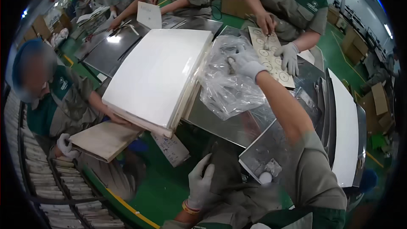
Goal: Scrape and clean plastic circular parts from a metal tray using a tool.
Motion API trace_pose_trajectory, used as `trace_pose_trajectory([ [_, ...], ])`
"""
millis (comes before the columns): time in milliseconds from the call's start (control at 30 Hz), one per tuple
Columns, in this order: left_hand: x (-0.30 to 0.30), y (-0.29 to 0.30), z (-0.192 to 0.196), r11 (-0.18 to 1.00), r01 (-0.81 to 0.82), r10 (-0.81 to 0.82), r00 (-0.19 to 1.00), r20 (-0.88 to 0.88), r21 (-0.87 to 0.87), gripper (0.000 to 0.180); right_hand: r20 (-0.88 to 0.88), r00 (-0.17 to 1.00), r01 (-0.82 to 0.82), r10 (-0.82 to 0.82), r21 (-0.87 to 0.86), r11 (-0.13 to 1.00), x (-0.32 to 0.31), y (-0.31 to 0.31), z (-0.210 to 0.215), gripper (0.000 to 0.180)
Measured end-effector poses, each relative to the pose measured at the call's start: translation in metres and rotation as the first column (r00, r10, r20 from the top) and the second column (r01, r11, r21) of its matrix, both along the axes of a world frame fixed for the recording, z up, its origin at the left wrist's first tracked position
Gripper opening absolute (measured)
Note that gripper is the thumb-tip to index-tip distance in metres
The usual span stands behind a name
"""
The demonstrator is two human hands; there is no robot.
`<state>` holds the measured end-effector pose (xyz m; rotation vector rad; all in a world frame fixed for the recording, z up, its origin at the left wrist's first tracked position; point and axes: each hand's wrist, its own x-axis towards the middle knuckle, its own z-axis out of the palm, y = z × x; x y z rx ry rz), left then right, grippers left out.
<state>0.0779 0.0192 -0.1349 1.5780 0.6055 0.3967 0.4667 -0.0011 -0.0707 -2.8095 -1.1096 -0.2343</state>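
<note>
Bags [232, 97] could slide off the tabletop [217, 129] if the right hand [246, 61], at one o'clock, grip unclear, tugs hard; the left hand [201, 182], six o'clock, has fingers parted.

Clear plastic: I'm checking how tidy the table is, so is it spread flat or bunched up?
Bunched up: the clear plastic shows crumpled, uneven folds and glinting creases by the right hand.
</note>
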Motion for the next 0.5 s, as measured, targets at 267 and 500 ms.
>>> trace_pose_trajectory([
  [267, 0.004, 0.004, -0.018, 0.995, -0.013, 0.013, 1.000, -0.005, -0.101, 0.032, -0.026, 0.987, 0.158, -0.160, -0.067, 0.985, 0.003, 0.012, -0.034, 0.046],
  [500, -0.004, 0.006, -0.018, 0.983, -0.049, 0.045, 0.999, -0.028, -0.177, 0.032, 0.175, 0.979, 0.098, -0.102, 0.032, 0.995, -0.021, 0.018, -0.022, 0.016],
])
